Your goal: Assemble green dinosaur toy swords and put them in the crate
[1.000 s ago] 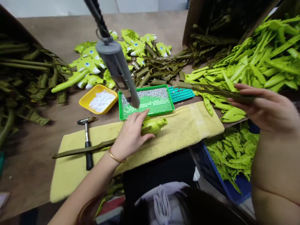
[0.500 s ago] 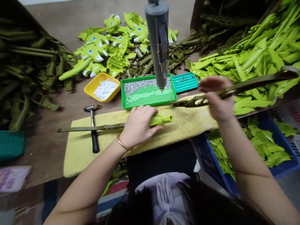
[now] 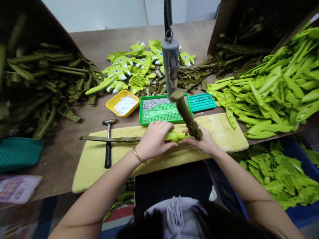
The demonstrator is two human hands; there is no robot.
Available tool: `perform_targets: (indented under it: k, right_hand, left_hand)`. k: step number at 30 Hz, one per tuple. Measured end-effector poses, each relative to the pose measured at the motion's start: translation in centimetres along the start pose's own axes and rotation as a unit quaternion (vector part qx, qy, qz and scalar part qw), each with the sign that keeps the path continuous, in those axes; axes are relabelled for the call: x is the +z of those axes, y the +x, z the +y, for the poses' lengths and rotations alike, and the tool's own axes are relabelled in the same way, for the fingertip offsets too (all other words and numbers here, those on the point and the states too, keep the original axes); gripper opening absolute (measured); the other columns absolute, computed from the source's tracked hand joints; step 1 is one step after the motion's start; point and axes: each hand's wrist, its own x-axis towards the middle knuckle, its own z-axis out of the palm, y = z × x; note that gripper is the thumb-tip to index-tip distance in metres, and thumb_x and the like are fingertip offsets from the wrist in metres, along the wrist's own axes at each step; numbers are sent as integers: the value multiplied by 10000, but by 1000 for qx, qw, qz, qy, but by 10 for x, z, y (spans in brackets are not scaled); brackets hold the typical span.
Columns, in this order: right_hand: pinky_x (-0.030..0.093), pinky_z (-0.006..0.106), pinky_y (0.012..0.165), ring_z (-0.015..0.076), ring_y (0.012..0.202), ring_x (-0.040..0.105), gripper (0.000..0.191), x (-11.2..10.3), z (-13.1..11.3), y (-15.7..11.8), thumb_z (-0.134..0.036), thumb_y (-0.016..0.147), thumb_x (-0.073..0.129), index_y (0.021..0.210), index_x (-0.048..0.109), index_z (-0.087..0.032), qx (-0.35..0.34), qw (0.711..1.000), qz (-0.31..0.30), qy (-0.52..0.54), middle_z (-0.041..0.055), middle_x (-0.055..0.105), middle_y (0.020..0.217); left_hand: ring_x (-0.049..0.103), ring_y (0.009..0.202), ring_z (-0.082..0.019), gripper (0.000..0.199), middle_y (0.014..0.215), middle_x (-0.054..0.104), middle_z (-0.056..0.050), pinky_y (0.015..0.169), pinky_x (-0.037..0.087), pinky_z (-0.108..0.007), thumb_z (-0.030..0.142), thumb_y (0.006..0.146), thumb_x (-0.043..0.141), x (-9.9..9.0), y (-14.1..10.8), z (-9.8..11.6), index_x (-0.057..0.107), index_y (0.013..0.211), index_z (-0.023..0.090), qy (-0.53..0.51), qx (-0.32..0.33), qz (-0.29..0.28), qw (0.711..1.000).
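Over a yellow towel [image 3: 219, 132], my left hand [image 3: 156, 139] is closed round a lime-green plastic piece [image 3: 174, 136] with a narrow open end pointing right. A long olive-green plastic strip [image 3: 109, 139] runs out to the left from under that hand, across a hammer [image 3: 108, 149] lying on the towel. My right hand [image 3: 203, 141] grips a second olive-green plastic part [image 3: 185, 113], which tilts up and away toward the camera. Its lower end is close to the open end of the lime-green piece; whether they touch I cannot tell.
A grey electric screwdriver [image 3: 170, 66] hangs above the green tray [image 3: 159, 119] of small screws. Beside it are a yellow bowl [image 3: 109, 106] of white pieces and a teal tray [image 3: 203, 105]. Lime-green parts [image 3: 269, 99] heap up right; olive parts [image 3: 50, 79] pile left. A blue crate [image 3: 296, 212] stands below right.
My right hand has come left and down with the olive part, swinging it from pointing right to standing tilted by the lime-green piece. My left hand keeps its hold. The view has shifted.
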Motion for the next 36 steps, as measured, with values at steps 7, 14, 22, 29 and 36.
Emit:
perform_targets:
  k: [7,14,22,29,36]
  right_hand:
    - [546,333,757,172,836,646,317,-6,-5,10,-515,797,673,954,722,-245,-35,997,73,-2,39,679,904]
    - [562,393,872,207,935,697,563,-21,11,14,-703,805,505,1134,710,-295,-75,987,87,117,37,748,951]
    - [515,465,1014,267,1113,676,647,-17,17,8,-757,714,534,1096,729,-272,-76,970,-92,212,66,734,1142]
    - [563,430,928,251,987,719,704,-12,11,17,-814,668,514,971,757,-227,-16,971,-80,223,71,766,1005]
    - [552,418,934,249,984,716,710,-4,11,16,-822,663,518,952,755,-218,-6,975,-47,218,72,765,992]
  left_hand:
    - [590,978,-270,458,1039,660,-82,840,455,-415,464,754,753,2,2,-3,563,1056,177,-25,-11,19,999]
    - [575,910,-264,453,982,646,-91,787,459,-400,481,782,722,8,-10,1,560,1044,148,6,20,61,998]
    - [543,875,-259,411,943,630,-95,757,449,-378,483,834,658,11,-16,6,561,1047,146,30,31,84,996]
    - [552,895,-252,430,958,632,-94,772,462,-370,506,828,663,11,-16,5,553,1042,150,2,22,84,996]
    - [584,926,-255,483,985,646,-96,788,478,-371,516,792,705,11,-13,2,541,1068,156,-13,12,84,996]
